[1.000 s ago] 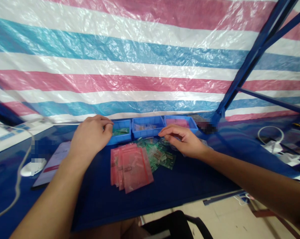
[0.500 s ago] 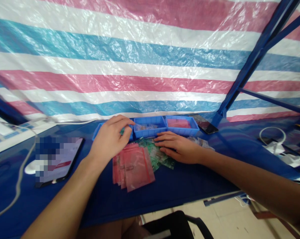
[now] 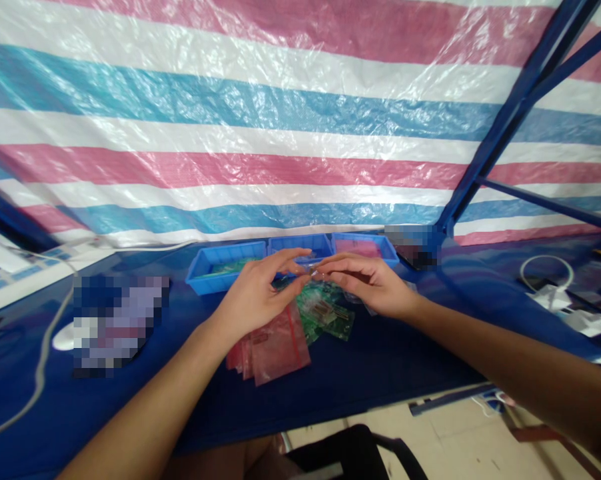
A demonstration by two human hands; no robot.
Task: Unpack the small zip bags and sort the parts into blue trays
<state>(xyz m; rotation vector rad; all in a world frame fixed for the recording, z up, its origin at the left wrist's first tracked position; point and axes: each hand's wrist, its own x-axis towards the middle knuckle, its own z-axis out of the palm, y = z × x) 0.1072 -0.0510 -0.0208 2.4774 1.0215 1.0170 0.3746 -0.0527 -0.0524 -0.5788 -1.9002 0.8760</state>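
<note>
My left hand and my right hand meet above the middle of the blue table. The right hand's fingers are pinched on a small clear bag. My left thumb and index finger are apart around its left side. Green bags with small parts lie below the hands. Pink zip bags are stacked under and in front of my left hand. Behind stand three blue bins: the left bin with green bags, the middle bin, partly hidden, and the right bin with pink bags.
On the left lie a tablet-like device, partly blurred out, a white mouse and a white cable. A dark phone-like object sits behind on the right. White adapters are farther right. A black chair stands below the front edge.
My left hand has moved right from the left bin to the middle, uncovering the bin. My right hand has lifted off the green bags and now pinches a small clear bag.
</note>
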